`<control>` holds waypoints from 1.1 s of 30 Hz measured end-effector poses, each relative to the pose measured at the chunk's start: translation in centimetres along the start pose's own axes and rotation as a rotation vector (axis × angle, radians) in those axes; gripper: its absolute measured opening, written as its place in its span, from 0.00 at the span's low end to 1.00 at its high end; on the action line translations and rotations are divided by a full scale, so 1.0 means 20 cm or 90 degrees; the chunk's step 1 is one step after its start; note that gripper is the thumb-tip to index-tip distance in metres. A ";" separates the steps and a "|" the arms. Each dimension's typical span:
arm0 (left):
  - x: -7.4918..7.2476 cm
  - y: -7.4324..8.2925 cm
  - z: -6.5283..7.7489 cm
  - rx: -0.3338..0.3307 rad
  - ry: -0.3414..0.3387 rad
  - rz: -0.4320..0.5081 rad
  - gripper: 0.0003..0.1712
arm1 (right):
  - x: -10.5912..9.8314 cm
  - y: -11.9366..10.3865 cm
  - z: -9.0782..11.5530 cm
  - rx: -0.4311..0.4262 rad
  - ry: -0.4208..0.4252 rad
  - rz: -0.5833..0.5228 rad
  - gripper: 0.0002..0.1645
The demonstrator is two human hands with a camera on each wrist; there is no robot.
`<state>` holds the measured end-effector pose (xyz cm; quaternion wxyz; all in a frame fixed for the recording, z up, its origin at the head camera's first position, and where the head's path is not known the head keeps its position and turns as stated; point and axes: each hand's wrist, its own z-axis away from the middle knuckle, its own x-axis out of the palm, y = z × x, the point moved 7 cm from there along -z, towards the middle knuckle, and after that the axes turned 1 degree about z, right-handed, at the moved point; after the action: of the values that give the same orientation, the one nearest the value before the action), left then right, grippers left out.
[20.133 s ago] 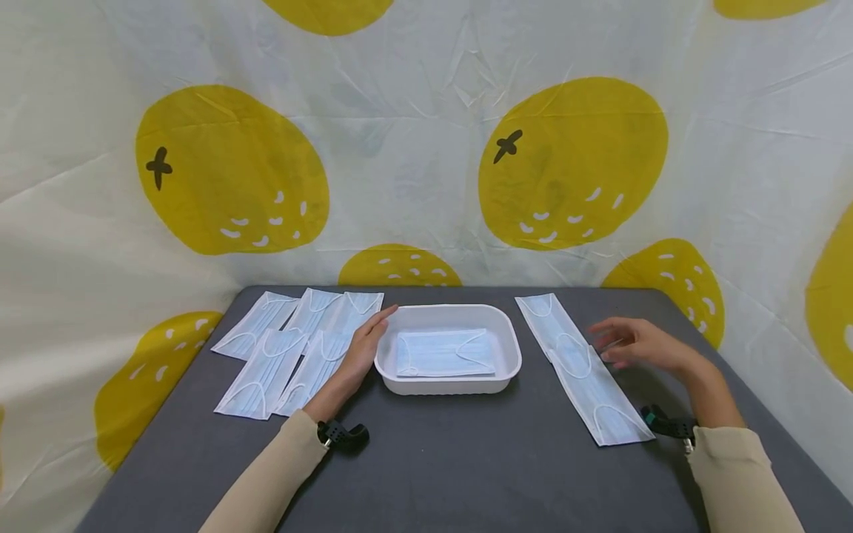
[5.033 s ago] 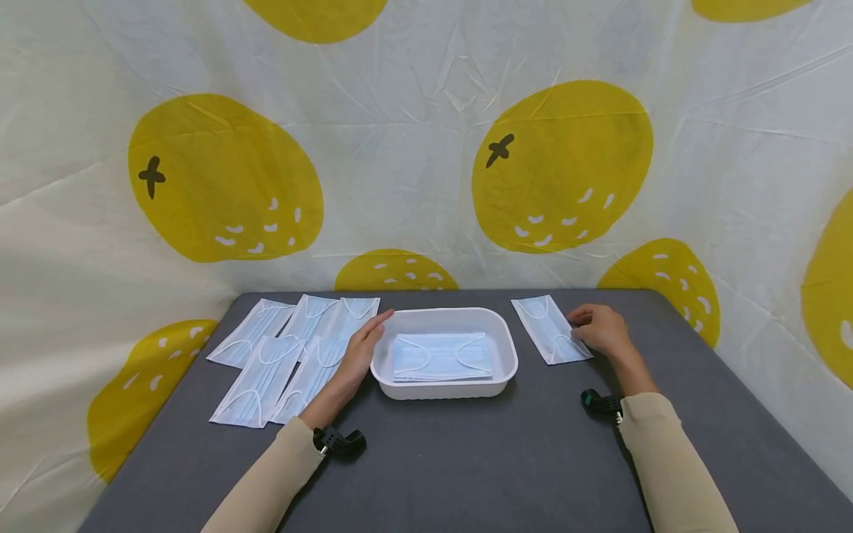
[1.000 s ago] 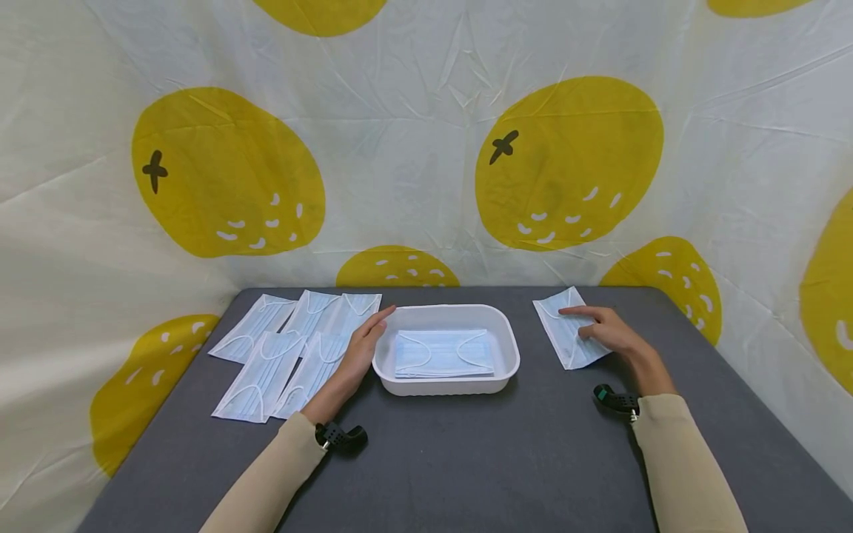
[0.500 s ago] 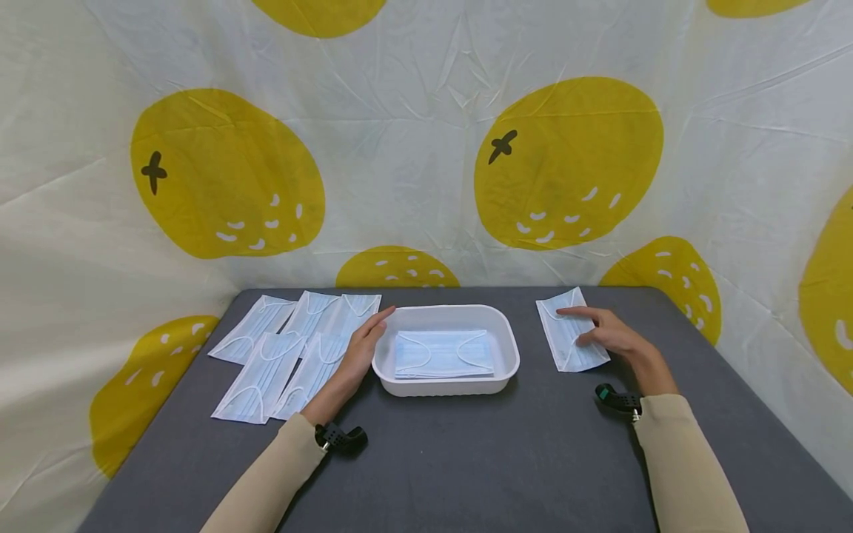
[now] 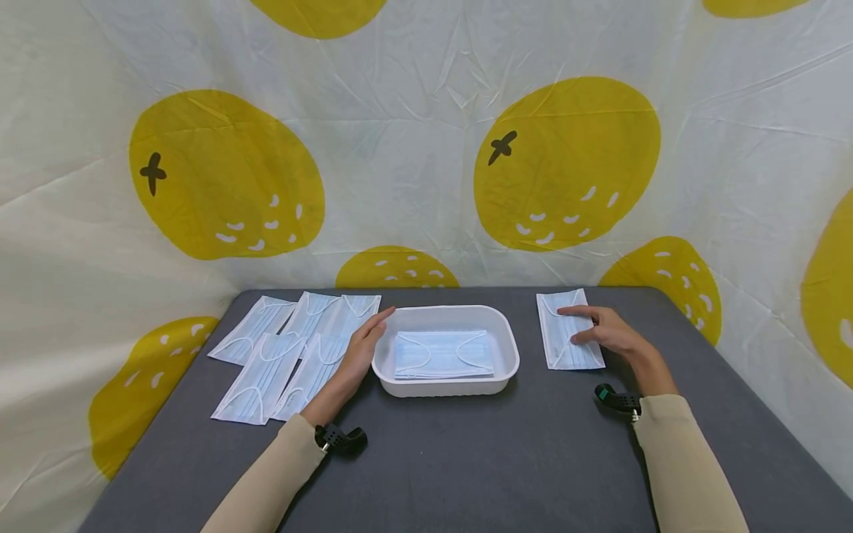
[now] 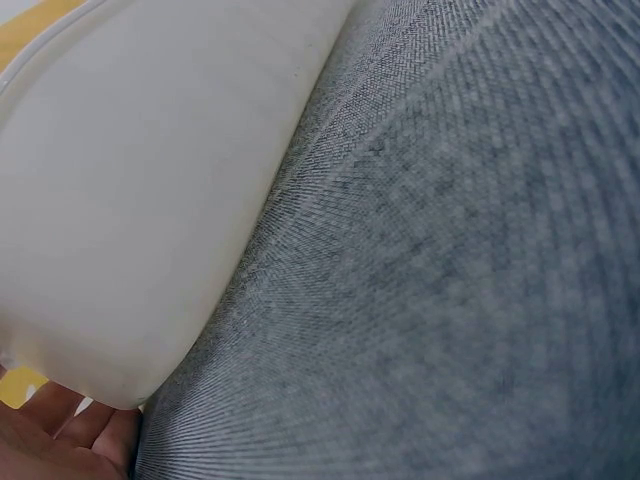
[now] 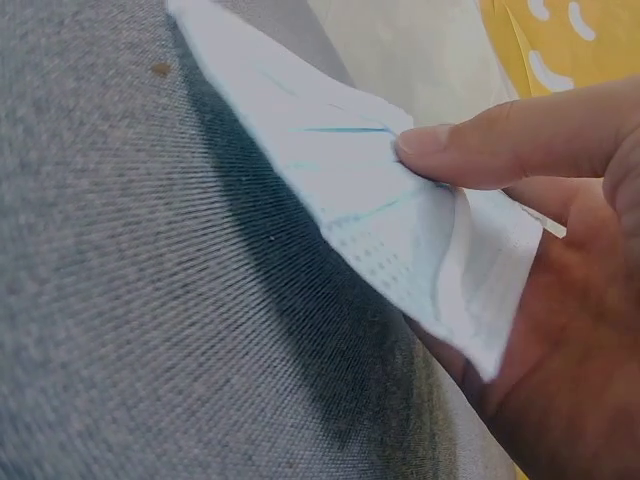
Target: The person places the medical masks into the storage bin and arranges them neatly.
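Five pale blue masks point(image 5: 256, 381) at the far left, lying overlapped on the grey table point(image 5: 466, 466), loops showing! Just to their right comes the left hand point(image 5: 360, 352), fingers released and fairly straight, laid along the near end of the white tray point(image 5: 443, 387); it grasps nothing, and the left wrist view puts fingers right by the tray's lower corner. A light, steady touch looks best here: enough to stop the tray sliding, not enough to tip it.

Centre now, and inside the tray a mask point(image 5: 443, 355) lies lengthwise, both ear loops curved on its face; how many lie beneath it, I can't tell.

Over to the right, and here's the action! The right hand point(image 5: 616, 333) is pinching a single-looking mask point(image 5: 556, 348), well apart from the tray. The right wrist view gives us the thumb point(image 7: 430, 145) on top and a finger beneath, with a dark shadow on the table under the lifted edge. Good technique, I'd say, calls for a soft pinch close to the edge, so the pleats don't crease. One loop point(image 7: 455, 250) runs just beside that thumb: watch it, it could snag. Holding the mask level and flat should help the loops lie tidily.
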<state>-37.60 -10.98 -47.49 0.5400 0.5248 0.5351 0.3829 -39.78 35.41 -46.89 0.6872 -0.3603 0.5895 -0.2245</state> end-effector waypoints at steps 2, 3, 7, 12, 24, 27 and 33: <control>0.00 0.00 0.00 -0.002 0.000 0.001 0.25 | 0.00 0.00 0.00 -0.001 -0.005 -0.006 0.39; 0.00 0.00 0.00 -0.003 0.000 0.001 0.25 | 0.00 -0.01 0.00 -0.003 -0.008 -0.008 0.40; 0.00 0.01 0.00 -0.005 0.001 0.004 0.25 | 0.00 -0.04 0.01 -0.009 -0.014 -0.017 0.41; 0.00 0.01 0.00 0.001 0.000 0.002 0.25 | -0.01 -0.08 0.02 -0.032 -0.014 -0.021 0.41; 0.00 0.01 0.01 0.005 0.002 0.001 0.25 | -0.05 -0.16 0.05 -0.046 -0.013 -0.053 0.40; 0.00 0.01 0.01 0.010 0.002 0.004 0.25 | -0.06 -0.20 0.06 -0.057 -0.008 -0.055 0.40; 0.00 0.01 0.01 0.014 -0.001 0.008 0.25 | -0.09 -0.28 0.08 -0.069 0.004 -0.043 0.39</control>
<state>-37.44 -10.95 -47.34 0.5325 0.5341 0.5356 0.3799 -37.94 33.52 -41.48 0.6566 -0.4158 0.5909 -0.2163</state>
